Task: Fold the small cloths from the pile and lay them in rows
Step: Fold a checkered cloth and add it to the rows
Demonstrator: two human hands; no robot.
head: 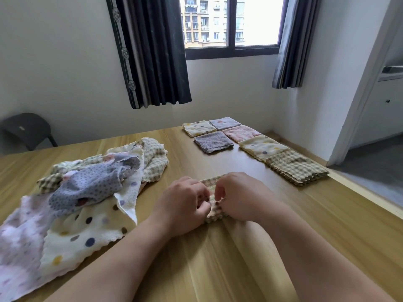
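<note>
The left hand [185, 203] and right hand [239, 197] pinch a checked cloth [214, 207] on the counter [218, 262], likely squaring its fold, between the loose pile [87, 192] and the folded cloths [250, 142] laid in two rows beyond.

A checked cloth [214, 209] lies centre, rumpled pile [87, 192] left, six folded squares [241, 133] right.

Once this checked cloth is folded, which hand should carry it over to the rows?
Likely the right hand: the folded rows lie on its side, while the left hand sits nearer the pile. Both pinch the checked cloth.
</note>
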